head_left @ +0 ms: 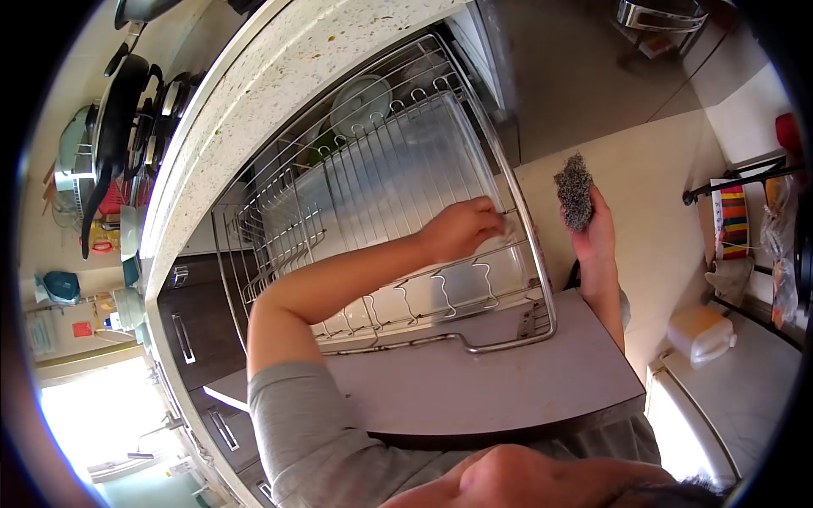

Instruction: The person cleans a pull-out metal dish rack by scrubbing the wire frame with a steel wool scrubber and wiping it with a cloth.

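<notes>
A wire pull-out dish basket [549, 292] stands drawn out from under the counter, behind a pale drawer front [474, 381]. My left hand [461, 230] reaches over the basket with its fingers curled, close to the wires of its right side. What these fingers hold is hidden, though a pale blurred patch shows at their tips. To the right of the basket, my right hand [596, 233] holds up a grey steel wool scrubber [575, 193], gripped at its lower end. Inside the basket, a metal tray [381, 178] lies under the wires, and a pale dish [362, 102] sits at the back.
A speckled countertop [254, 93] curves above the basket. Dark pans [118, 135] are at the upper left, beyond the counter. Dark drawers [190, 326] are at the left. On the right stand a plastic jug [701, 334] with yellow contents and a black rack [745, 178].
</notes>
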Action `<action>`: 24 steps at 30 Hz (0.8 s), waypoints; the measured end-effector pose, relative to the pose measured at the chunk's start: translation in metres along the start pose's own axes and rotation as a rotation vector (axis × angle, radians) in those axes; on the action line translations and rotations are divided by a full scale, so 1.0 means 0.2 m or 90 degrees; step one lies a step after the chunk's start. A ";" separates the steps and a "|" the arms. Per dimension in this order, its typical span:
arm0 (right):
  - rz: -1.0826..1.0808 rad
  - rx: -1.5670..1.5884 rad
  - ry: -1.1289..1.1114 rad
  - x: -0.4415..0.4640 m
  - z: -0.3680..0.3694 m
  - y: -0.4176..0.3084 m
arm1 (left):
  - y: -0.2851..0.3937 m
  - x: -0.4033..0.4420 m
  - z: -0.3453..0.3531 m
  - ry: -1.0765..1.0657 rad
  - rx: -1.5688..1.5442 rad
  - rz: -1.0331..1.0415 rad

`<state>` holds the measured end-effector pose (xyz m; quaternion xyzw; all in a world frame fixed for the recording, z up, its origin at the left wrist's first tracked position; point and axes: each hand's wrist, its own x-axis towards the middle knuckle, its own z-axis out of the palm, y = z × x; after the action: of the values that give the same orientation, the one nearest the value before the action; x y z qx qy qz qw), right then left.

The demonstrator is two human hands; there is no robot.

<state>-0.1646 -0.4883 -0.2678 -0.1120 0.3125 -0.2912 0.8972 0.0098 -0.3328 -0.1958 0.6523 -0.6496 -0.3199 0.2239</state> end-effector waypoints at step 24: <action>0.038 -0.052 0.057 0.00 0.04 0.00 | -0.33 0.31 -0.38 0.232 0.064 -0.173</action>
<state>-0.1594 -0.4879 -0.2618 -0.1256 0.3672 -0.2562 0.8853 0.1066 -0.4010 -0.1968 0.7913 -0.5194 -0.1912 0.2598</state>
